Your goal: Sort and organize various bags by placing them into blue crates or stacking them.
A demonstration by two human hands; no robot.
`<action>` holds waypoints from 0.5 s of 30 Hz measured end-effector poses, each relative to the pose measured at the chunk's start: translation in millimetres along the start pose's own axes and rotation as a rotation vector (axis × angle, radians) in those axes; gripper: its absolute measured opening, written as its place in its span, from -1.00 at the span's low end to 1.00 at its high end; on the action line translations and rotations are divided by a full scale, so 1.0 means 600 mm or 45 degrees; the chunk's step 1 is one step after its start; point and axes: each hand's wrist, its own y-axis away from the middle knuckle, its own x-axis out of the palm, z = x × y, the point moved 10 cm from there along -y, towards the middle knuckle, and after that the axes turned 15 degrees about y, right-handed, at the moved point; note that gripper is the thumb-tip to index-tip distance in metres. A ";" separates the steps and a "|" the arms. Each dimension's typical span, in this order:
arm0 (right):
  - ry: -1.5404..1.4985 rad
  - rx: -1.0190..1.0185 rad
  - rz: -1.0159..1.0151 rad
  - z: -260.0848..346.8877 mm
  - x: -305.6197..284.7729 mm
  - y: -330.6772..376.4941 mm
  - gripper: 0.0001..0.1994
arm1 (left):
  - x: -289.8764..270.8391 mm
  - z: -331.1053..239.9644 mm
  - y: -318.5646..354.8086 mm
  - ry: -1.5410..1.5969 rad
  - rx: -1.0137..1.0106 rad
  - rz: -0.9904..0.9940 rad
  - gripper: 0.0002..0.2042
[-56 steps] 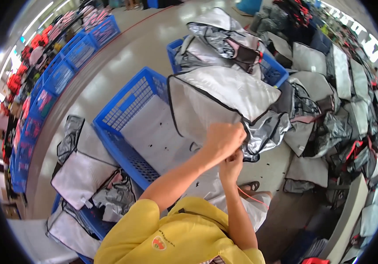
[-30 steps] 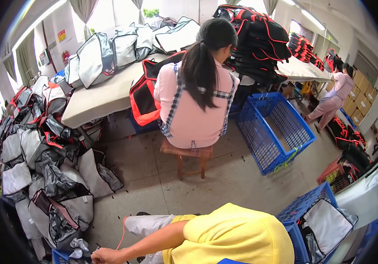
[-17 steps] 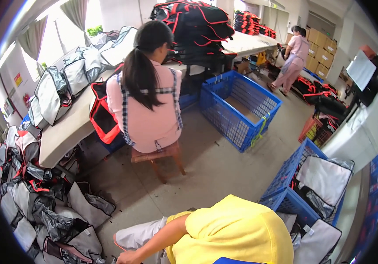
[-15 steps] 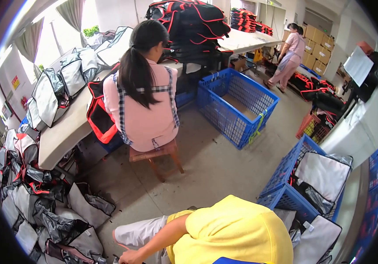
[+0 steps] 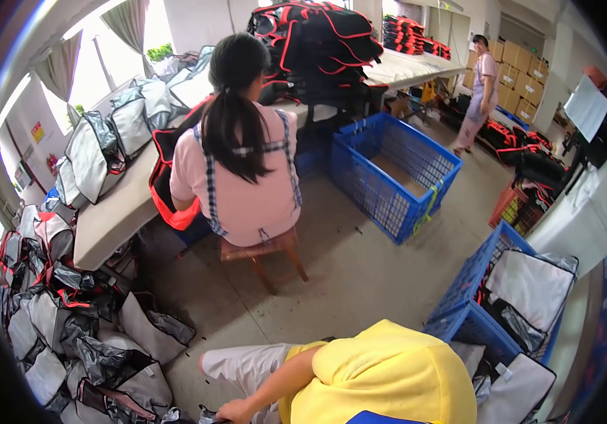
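Note:
My right hand (image 5: 235,411) reaches down at the lower edge of the view, at the end of my bare forearm coming out of a yellow sleeve (image 5: 388,374). It rests against the near end of a heap of grey and black bags with red trim (image 5: 84,339) on the floor. The edge of the picture cuts off the fingers, so whether they grip a bag is unclear. My white trouser knee (image 5: 247,364) lies just above the hand. My left hand is out of view.
A person in a pink top (image 5: 243,177) sits on a small wooden stool (image 5: 264,251), back to me, at a long table (image 5: 116,212) loaded with bags. Blue crates stand beyond (image 5: 395,169) and at my right (image 5: 480,311). Another person (image 5: 480,88) stands far back by cartons.
My view has swung from the blue crates and silver bags to the room behind. My hand went down to the floor heap and has stayed there over the last second.

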 end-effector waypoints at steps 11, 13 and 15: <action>-0.072 -0.054 0.121 0.029 -0.022 0.024 -0.68 | 0.079 -0.041 0.020 0.002 -0.009 0.347 -0.53; -0.082 -0.028 0.141 0.025 -0.021 0.021 -0.69 | 0.090 -0.052 0.015 -0.013 0.010 0.417 -0.52; -0.100 -0.015 0.172 0.025 -0.007 0.018 -0.69 | 0.099 -0.046 0.023 -0.029 0.009 0.488 -0.51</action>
